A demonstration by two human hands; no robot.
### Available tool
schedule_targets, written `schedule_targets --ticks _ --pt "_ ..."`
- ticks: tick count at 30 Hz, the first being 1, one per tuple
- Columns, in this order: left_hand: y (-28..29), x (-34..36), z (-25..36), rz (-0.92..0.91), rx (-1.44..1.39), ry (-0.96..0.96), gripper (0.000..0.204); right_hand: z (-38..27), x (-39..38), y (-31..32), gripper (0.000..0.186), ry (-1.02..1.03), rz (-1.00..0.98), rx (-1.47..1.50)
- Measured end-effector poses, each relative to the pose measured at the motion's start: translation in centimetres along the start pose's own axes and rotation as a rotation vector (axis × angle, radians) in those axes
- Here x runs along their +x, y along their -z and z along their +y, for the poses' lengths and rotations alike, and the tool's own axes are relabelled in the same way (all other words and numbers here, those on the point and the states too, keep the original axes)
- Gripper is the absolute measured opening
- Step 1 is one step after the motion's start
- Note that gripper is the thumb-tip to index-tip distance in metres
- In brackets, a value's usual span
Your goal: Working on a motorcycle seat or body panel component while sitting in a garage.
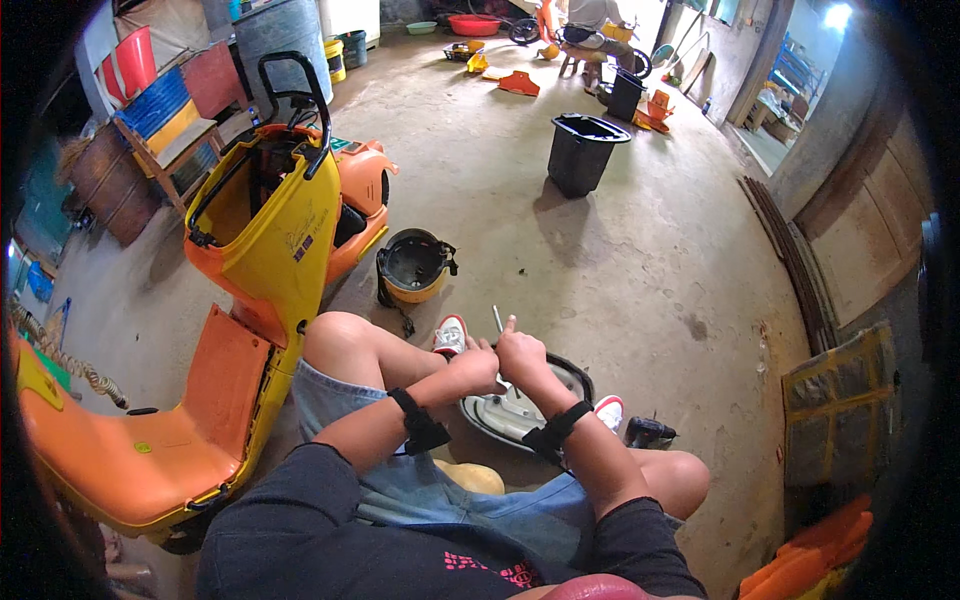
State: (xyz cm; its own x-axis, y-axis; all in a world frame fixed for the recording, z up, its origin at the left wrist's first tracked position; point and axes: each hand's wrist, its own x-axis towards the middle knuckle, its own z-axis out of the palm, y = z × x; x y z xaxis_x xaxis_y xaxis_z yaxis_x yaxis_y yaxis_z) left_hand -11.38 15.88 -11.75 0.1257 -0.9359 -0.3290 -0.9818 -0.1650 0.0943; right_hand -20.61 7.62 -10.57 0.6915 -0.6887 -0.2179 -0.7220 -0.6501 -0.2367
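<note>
Between my feet lies an oval white panel (483,414) with a black rim. My right hand (522,355) is closed at a slim silver rod (497,318) above the panel, its index finger pointing up. My left hand (472,368) is curled just left of it, touching or very near the rod; what its fingers hold is hidden. A black power drill (648,432) lies beside my right knee.
An orange-yellow scooter (275,240) stands left. Ahead are a helmet-like yellow-black shell (414,268), a black bin (585,155) and scattered orange parts (518,84). A person (590,25) sits at the back. Metal rods (790,260) and a taped panel (838,400) are right.
</note>
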Motion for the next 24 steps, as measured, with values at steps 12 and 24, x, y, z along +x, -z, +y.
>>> schedule_targets --ticks 12,24 --pt "-3.4 2.2 0.8 0.086 -0.823 -0.182 0.027 0.8 0.9 -0.8 0.056 -0.08 0.002 0.317" --pt "-3.4 2.8 0.4 0.024 -0.64 -0.133 0.038 3.1 -0.1 1.0 0.052 0.645 0.15 -0.25"
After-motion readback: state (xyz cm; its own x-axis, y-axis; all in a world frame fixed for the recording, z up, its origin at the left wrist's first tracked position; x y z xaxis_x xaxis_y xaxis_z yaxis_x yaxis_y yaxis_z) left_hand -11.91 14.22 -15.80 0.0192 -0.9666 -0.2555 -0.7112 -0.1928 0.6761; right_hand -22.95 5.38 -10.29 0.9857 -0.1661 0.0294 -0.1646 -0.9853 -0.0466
